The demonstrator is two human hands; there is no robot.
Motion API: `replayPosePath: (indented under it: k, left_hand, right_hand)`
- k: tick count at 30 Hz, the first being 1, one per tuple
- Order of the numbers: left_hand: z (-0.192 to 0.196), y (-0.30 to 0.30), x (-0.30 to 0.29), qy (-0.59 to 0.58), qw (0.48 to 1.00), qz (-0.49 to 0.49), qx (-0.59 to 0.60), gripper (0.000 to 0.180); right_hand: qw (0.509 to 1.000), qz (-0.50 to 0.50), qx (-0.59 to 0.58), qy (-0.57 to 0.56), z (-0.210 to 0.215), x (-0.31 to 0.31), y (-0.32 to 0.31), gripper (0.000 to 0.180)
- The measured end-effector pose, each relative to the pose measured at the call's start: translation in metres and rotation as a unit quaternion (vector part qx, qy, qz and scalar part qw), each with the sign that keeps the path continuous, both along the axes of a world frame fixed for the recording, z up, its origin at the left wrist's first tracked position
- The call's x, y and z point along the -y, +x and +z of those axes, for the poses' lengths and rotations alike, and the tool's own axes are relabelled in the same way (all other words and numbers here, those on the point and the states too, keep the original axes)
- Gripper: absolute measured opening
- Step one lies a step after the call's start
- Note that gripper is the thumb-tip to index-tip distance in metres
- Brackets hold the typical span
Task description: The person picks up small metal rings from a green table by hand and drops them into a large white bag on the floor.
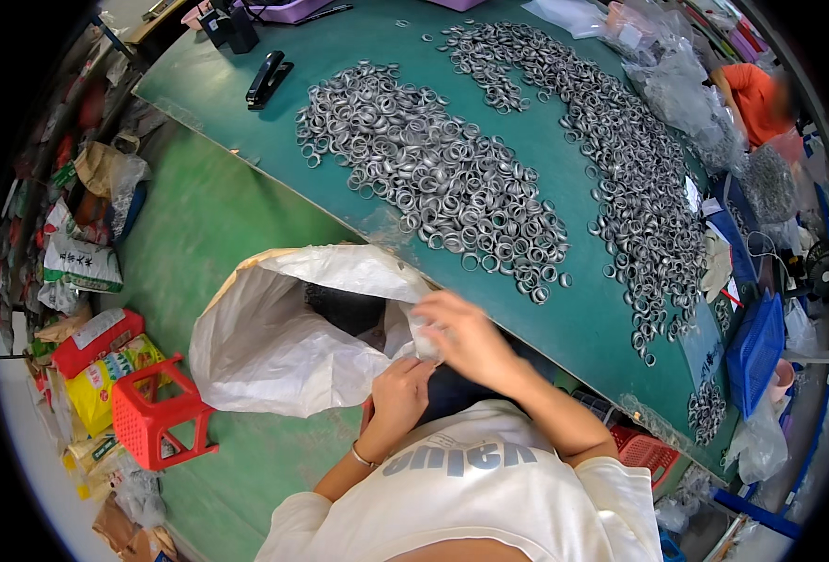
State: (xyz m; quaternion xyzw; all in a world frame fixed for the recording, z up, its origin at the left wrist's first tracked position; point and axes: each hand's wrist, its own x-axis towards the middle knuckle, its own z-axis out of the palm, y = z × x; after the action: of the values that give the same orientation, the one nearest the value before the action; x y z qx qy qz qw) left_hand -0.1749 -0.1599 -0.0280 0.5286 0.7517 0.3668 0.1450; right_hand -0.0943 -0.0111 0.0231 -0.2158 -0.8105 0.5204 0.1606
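Note:
A large white woven sack (pixel 293 375) gapes in front of me beside the table's near edge. Its mouth faces up, and something dark shows deep inside; I cannot make out what it is. My left hand (pixel 402 391) is closed on the sack's rim at the side nearest my body. Close by, slightly farther away and to the right, my right hand (pixel 471 339) has its fingers curled at the same rim, a little smeared by motion. A bunched fold of the sack lies between the two hands.
Metal rings lie on the green table (pixel 377 33) in a middle heap (pixel 433 169) and a long right heap (pixel 621 159). A black stapler (pixel 266 81) is at the far left. A red stool (pixel 157 417) stands left, a blue basket (pixel 754 351) right. Someone in orange (pixel 759 101) sits far right.

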Motion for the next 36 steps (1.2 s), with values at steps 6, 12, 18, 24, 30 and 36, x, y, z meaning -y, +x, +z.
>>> replayPosePath:
  k: [6, 12, 18, 24, 30, 36]
  left_hand:
    - [0.005, 0.001, -0.002, -0.016, 1.000, -0.011, 0.011, 0.017]
    - [0.009, 0.000, -0.004, -0.015, 1.000, -0.018, 0.004, 0.016]
    - [0.008, 0.001, -0.003, -0.024, 1.000, -0.018, 0.005, 0.015]
    - [0.009, 0.001, -0.004, -0.021, 1.000, -0.018, 0.005, 0.015]
    - [0.008, 0.001, -0.004, -0.029, 0.999, -0.019, 0.005, 0.014]
    - [0.008, 0.002, -0.004, -0.022, 1.000, -0.018, 0.003, 0.014]
  right_hand:
    - [0.927, -0.324, 0.040, 0.186, 0.033, -0.101, 0.074, 0.014]
    - [0.938, -0.248, 0.074, 0.232, -0.002, -0.130, 0.097, 0.015]
    - [0.958, -0.283, -0.044, 0.005, -0.006, -0.138, 0.099, 0.014]
    - [0.922, -0.271, 0.109, 0.255, 0.003, -0.129, 0.075, 0.013]
    - [0.921, -0.301, 0.098, 0.227, 0.009, -0.128, 0.079, 0.009]
    - [0.974, -0.159, -0.045, -0.156, 0.037, -0.073, 0.050, 0.006]
